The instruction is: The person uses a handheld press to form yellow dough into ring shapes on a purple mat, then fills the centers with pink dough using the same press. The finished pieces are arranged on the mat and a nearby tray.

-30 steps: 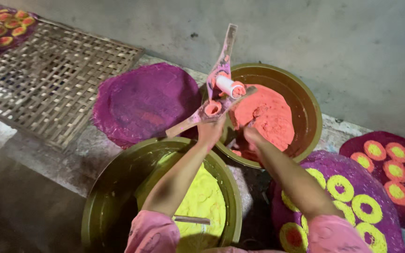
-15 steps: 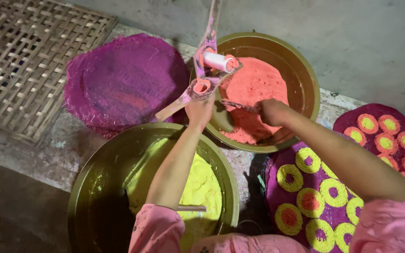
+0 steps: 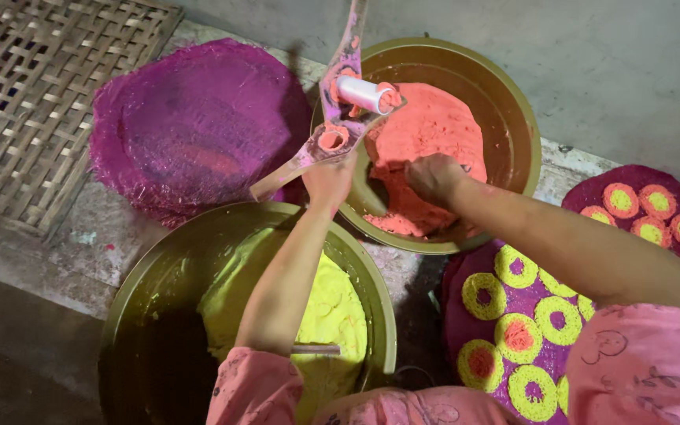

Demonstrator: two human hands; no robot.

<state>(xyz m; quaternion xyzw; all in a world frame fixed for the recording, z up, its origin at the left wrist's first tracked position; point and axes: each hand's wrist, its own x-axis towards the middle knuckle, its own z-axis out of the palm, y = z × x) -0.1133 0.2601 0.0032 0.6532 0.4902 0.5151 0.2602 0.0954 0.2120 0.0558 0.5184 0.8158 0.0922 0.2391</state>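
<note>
So the main thing here is the hinged pink press tool (image 3: 338, 118), sitting over the near-left rim of the bowl of orange-pink dough (image 3: 513, 118). Its long upper arm runs up and slightly right, out past the top edge of the shot, so the far end is cut off, and a shorter lower handle angles down-left away from the bowl. A white cylinder (image 3: 362, 94) sticks out of it to the right, pointing over the dough (image 3: 434, 134), with a small dough-filled cup just below it. The left hand (image 3: 329, 179) is wrapped shut around the tool right beneath that cup, though from this angle the fingers are mostly hidden. The right hand (image 3: 433, 178) is down inside the bowl, curled closed into the dough; hard to say how much it's got. Nearer than that bowl sits a second bowl of yellow dough (image 3: 332, 315), and right of it a purple mat (image 3: 548, 295) of yellow rings.
</note>
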